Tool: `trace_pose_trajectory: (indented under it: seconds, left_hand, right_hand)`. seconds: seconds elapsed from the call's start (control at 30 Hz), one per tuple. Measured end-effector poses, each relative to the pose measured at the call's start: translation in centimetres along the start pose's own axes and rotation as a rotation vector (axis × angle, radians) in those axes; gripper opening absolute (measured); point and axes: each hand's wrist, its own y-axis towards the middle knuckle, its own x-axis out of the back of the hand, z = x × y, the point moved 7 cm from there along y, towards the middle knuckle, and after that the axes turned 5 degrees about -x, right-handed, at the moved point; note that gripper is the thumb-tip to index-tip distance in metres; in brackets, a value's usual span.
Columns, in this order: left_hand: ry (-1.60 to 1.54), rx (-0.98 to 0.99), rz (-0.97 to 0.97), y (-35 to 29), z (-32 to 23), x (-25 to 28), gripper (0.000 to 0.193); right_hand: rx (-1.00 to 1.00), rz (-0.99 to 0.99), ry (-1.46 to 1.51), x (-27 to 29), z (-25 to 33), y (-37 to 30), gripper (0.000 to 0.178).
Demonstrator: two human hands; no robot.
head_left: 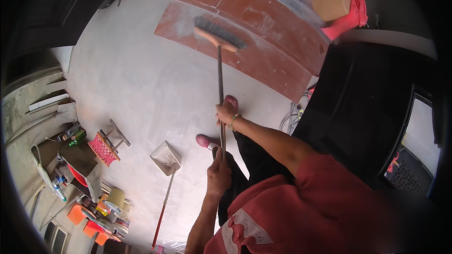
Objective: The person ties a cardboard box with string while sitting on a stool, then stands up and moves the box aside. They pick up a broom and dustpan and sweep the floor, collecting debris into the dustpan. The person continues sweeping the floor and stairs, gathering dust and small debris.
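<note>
I hold a long-handled broom (220,73) in both hands. My right hand (227,114), with a bracelet at its wrist, is closed round the middle of the shaft. Nearer my body, my left hand (219,177) is closed round the handle's upper end. The broom's head (215,37) has an orange block and grey bristles. It lies over the reddish-brown tiled step (183,26), which is streaked with pale dust. On the floor left of my feet lies a dustpan (160,154) with pale debris inside and a long red handle.
A small pink-sided stool (104,148) stands on the left, near cluttered boxes and bottles. Black doors (351,99) rise on the right, with coiled cables (292,118) beside them. A tan container (329,3) and pink cloth (359,7) sit at the far right.
</note>
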Motion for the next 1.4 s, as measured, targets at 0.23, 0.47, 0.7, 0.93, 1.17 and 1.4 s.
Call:
trace_pose_trajectory:
  seconds: [0.23, 0.47, 0.7, 0.93, 1.17, 1.4]
  left_hand:
    - [-0.239, 0.002, -0.03, 1.7, -2.3, 1.3, 0.044]
    - [-0.599, 0.38, -0.031, 6.1, -2.7, 2.1, 0.042]
    - [-0.634, 0.288, -0.113, 1.2, -3.4, 3.6, 0.041]
    - [-0.745, 0.324, -0.115, 9.0, -3.8, 2.4, 0.043]
    - [-0.45, 0.199, -0.115, -0.7, 1.8, 3.6, 0.045]
    - [-0.217, 0.136, -0.347, -7.3, 9.6, 7.6, 0.014]
  right_hand:
    - [0.047, 0.008, 0.004, -0.9, 7.1, 1.4, 0.017]
    - [-0.001, 0.153, -0.1, -2.9, 7.9, 7.4, 0.021]
    - [0.089, 0.02, -0.091, -5.2, 10.9, 1.2, 0.024]
    - [0.113, 0.08, -0.498, -4.8, 13.5, 8.9, 0.019]
    - [0.049, 0.167, 0.191, -6.5, 7.9, -1.6, 0.017]
    - [-0.083, 0.406, 0.534, -11.4, 8.2, -4.6, 0.023]
